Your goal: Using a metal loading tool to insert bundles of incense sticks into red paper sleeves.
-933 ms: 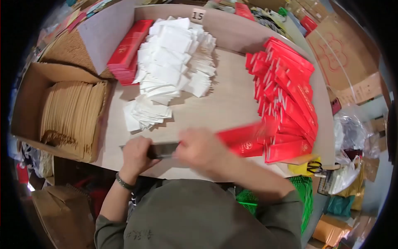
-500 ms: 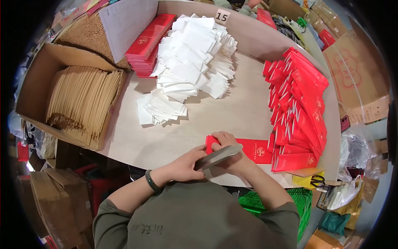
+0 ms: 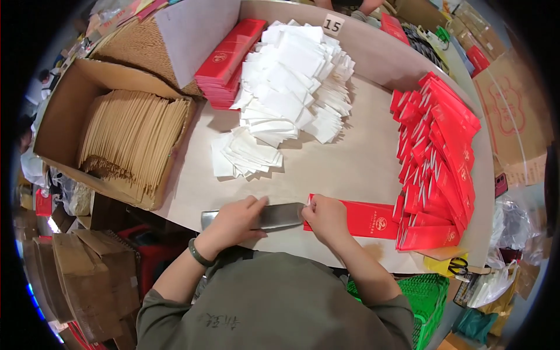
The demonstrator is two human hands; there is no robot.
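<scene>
My left hand (image 3: 232,223) is wrapped over a grey, smooth metal strip (image 3: 281,216) that lies lengthwise near the table's front edge. The strip's rounded right end meets the opening end of a flat red paper sleeve (image 3: 367,219). Over that end, my right hand (image 3: 326,219) is closed, fingers curled and pinching the sleeve's left edge. Whether the strip's tip is inside the sleeve is hidden by the fingers. The sleeve's right end touches a large heap of red sleeves (image 3: 437,163) with white paper showing at their edges.
A pile of folded white napkins (image 3: 286,70) covers the table's (image 3: 361,140) back middle, with a smaller batch in front. Beside it stands a stack of red sleeves (image 3: 230,49). At left is a cardboard box (image 3: 55,140) of thin tan strips (image 3: 131,140). Scissors (image 3: 459,266) sit at the right front.
The metal strip, raised and tilted between both hands before, now lies low and flat to the left. My left hand moved left with it. My right hand has turned and closed at the sleeve's end.
</scene>
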